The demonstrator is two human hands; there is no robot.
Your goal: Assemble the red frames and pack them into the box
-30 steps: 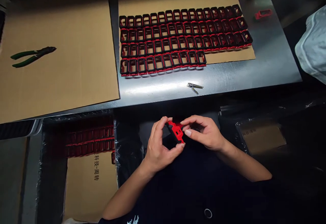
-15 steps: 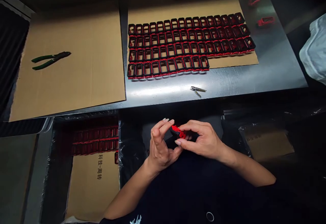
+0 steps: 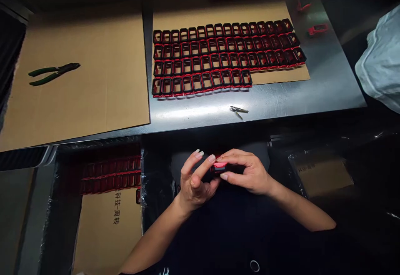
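Observation:
A small red and black part (image 3: 220, 166) is held in front of my body, below the table edge. My right hand (image 3: 248, 171) pinches it from the right between thumb and fingers. On its left side, my left hand (image 3: 195, 183) touches the part with a fingertip, its other fingers spread and bent. Whether the left thumb also bears on it is hard to tell. Beyond the hands, rows of red and black frames (image 3: 196, 62) stand on a cardboard sheet (image 3: 281, 76) on the metal table (image 3: 281, 96).
Green-handled pliers (image 3: 54, 73) lie on the left cardboard (image 3: 93, 58). Small metal nippers (image 3: 239, 110) rest near the table edge. More frames (image 3: 112, 179) sit in a lined box at lower left. Pale cloth (image 3: 383, 58) shows at right, and red pieces (image 3: 318, 29) at back right.
The red and black part has turned, so that a flat dark side with a bright red edge now shows. My left fingers have shifted slightly. The whole view has moved a little.

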